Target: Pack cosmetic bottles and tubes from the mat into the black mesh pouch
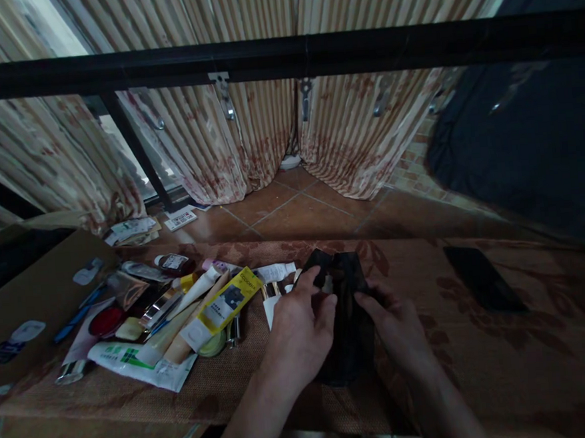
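Left hand (300,332) curls over a black pouch (349,348) on the surface (557,360), its grip unclear; right hand (398,322) fingers pinch the pouch's edge. Its top seems already parted; heaped tubes (179,323) lie outside.

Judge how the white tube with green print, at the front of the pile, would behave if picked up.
The white tube would probably be soft and give when squeezed, since its right end flattens into a broad edge. It seems unlikely to roll, as it lies flat on the patterned cloth.
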`<action>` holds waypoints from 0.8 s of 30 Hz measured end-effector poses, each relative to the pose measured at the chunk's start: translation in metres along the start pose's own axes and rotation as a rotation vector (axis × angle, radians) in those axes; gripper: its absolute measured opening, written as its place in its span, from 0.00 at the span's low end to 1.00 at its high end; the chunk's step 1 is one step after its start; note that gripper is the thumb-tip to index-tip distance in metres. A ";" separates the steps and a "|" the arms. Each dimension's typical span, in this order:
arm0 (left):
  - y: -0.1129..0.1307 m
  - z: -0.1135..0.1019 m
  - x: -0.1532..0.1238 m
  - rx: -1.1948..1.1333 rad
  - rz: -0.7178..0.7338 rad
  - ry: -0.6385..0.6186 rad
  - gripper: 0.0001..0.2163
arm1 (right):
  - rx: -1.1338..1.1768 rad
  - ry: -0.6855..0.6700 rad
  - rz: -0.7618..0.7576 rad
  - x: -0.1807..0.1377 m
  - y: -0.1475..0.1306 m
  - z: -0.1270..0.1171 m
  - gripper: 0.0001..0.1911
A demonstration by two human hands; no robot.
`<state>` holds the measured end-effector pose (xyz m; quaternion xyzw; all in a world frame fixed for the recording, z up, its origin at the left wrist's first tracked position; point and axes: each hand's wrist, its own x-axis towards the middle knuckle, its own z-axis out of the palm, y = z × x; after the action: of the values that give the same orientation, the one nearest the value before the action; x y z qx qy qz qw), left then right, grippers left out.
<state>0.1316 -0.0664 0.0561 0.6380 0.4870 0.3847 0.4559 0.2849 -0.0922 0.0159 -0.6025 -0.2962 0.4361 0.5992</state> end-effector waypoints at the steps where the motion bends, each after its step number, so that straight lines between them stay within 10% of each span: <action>1: 0.001 -0.004 0.000 -0.055 0.042 -0.010 0.21 | -0.007 -0.001 0.006 0.000 0.000 -0.001 0.15; 8: -0.037 -0.023 0.017 -0.306 0.084 0.158 0.13 | -0.041 0.048 0.020 0.002 0.003 -0.002 0.17; 15: -0.066 -0.027 0.021 0.384 -0.121 0.092 0.10 | -0.043 0.117 0.041 0.000 0.003 -0.014 0.18; 24: -0.065 -0.023 0.010 0.713 -0.196 -0.103 0.21 | -0.109 0.192 0.146 0.003 -0.002 -0.018 0.19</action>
<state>0.0952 -0.0447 0.0005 0.7255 0.6256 0.1129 0.2636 0.3022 -0.0972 0.0152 -0.6932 -0.2163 0.4019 0.5578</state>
